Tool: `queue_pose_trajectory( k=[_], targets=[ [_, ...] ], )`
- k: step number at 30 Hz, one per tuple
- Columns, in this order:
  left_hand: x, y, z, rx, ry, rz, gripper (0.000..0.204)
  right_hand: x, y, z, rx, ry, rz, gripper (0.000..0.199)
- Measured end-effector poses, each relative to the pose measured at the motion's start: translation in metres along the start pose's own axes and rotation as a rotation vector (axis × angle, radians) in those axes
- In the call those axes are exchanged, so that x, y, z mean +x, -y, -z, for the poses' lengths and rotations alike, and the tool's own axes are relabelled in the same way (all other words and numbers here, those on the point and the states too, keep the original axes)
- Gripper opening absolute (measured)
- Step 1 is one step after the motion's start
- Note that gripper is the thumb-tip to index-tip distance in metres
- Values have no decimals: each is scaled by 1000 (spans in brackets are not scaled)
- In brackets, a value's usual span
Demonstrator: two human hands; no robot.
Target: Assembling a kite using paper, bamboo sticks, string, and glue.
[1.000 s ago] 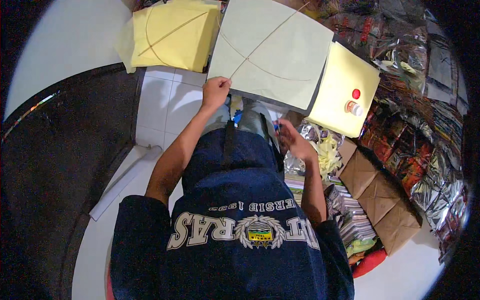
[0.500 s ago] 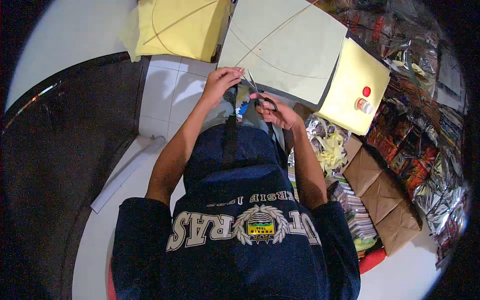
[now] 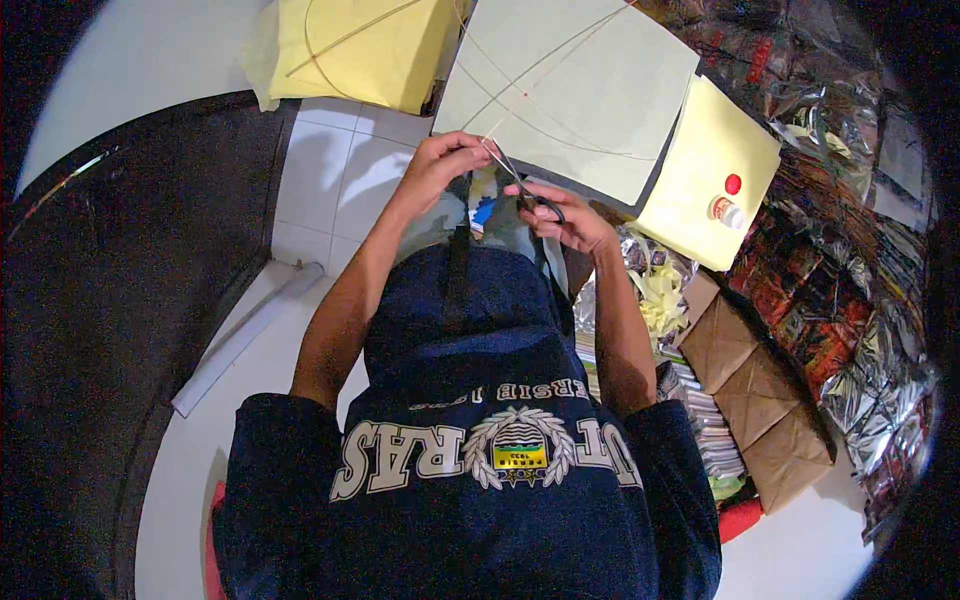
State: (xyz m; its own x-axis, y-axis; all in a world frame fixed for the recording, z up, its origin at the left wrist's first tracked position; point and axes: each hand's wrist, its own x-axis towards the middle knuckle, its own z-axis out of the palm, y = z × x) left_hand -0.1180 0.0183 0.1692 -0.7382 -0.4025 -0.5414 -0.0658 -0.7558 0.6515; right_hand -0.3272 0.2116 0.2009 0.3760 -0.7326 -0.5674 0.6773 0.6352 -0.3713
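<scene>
Near the top centre of the frame, the right hand (image 3: 565,215) grips a pair of scissors (image 3: 520,185), fingers curled through the dark handles, blades pointing up-left toward the left hand (image 3: 440,165). That hand's fingers are pinched shut on a thin stick at the lower edge of the pale green paper kite (image 3: 570,95). A second ago the hands were apart; now they nearly meet. A glue bottle (image 3: 727,210) lies on the yellow sheet (image 3: 700,175) at right.

Glue bottle (image 3: 727,211) on right sheet (image 3: 708,180) (kite (image 3: 570,95) left), cardboard (image 3: 760,400) below
</scene>
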Motion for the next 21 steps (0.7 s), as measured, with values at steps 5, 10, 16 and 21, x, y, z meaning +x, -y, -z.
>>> queue_pose_trajectory(
  k=[5,10,16,21],
  targets=[
    [-4,-5,-3,170,14,-16,19,-4,12,0,-132,-54,-41,68],
    [-9,-12,-4,381,40,-54,18,-8,31,-1,-303,-89,-61,63],
    [-12,-8,-2,429,56,-75,17,-8,51,8,-596,-103,26,53],
    [-15,-5,-3,437,87,-116,17,-11,70,17,-901,-116,-124,55]
  ],
)
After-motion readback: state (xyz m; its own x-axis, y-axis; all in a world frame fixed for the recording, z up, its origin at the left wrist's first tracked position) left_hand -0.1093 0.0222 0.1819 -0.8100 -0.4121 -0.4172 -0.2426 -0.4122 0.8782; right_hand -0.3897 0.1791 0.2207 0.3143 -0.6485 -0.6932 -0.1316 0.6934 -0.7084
